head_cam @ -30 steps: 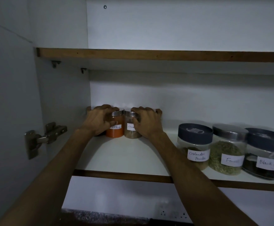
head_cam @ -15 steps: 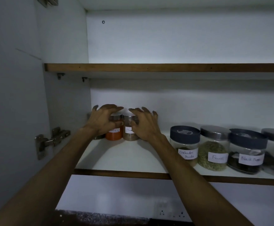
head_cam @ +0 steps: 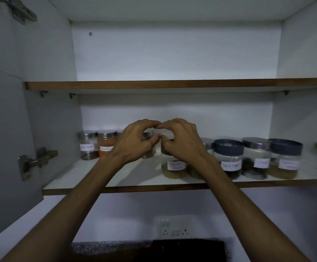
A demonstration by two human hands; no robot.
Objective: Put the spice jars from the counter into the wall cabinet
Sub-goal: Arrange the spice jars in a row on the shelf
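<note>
At the lower shelf's (head_cam: 116, 178) back left corner stand two small steel-lidded spice jars, one dark-filled (head_cam: 87, 146) and one orange (head_cam: 106, 144). The left hand (head_cam: 135, 142) and right hand (head_cam: 180, 142) hang in front of the shelf's middle, fingers loosely curled, fingertips nearly meeting, holding nothing that shows. Larger labelled jars (head_cam: 229, 159) line the front edge toward the right corner. The placing step looks finished; next would be fetching any jars left on the counter (head_cam: 112, 246).
</note>
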